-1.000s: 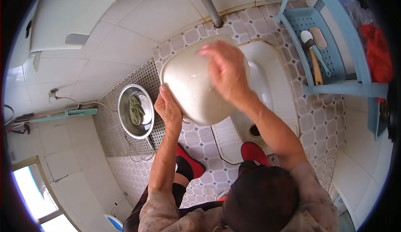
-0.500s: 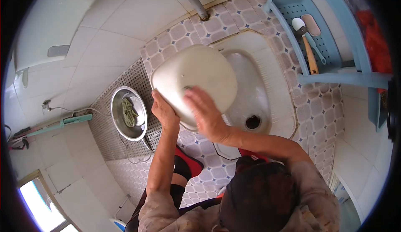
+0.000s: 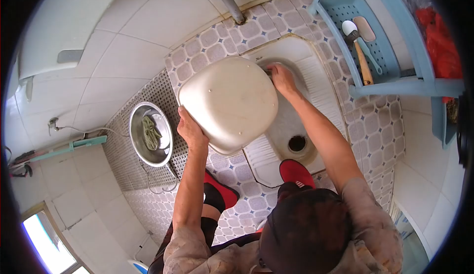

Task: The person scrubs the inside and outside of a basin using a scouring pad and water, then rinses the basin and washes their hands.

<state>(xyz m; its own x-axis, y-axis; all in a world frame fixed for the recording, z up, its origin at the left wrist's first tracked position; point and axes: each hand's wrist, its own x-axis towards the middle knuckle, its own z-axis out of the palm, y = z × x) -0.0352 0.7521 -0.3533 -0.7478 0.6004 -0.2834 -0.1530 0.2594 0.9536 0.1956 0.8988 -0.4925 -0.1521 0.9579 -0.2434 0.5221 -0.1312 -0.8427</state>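
Note:
A cream basin (image 3: 232,106) is held bottom up, tilted over the squat toilet (image 3: 321,96), with small bumps on its underside. My left hand (image 3: 191,130) grips its lower left rim, thumb against the side. At the basin's far right side is my right hand (image 3: 284,79), its fingers curled in close to the wall. Under those fingertips a bit of a small dark pad shows; most of it is hidden. The basin's inside faces away and cannot be seen.
A steel bowl (image 3: 134,141) with a green cloth (image 3: 150,133) stands at left on a grey perforated mat (image 3: 116,136). At right is a blue rack (image 3: 345,52) holding a wooden-handled brush (image 3: 364,67). The toilet's drain hole (image 3: 297,144) lies near my red shoe (image 3: 296,173).
My right hand has moved from the middle of the basin's underside to its far right side, taking the dark pad along. The basin has tilted slightly; my left hand keeps its grip.

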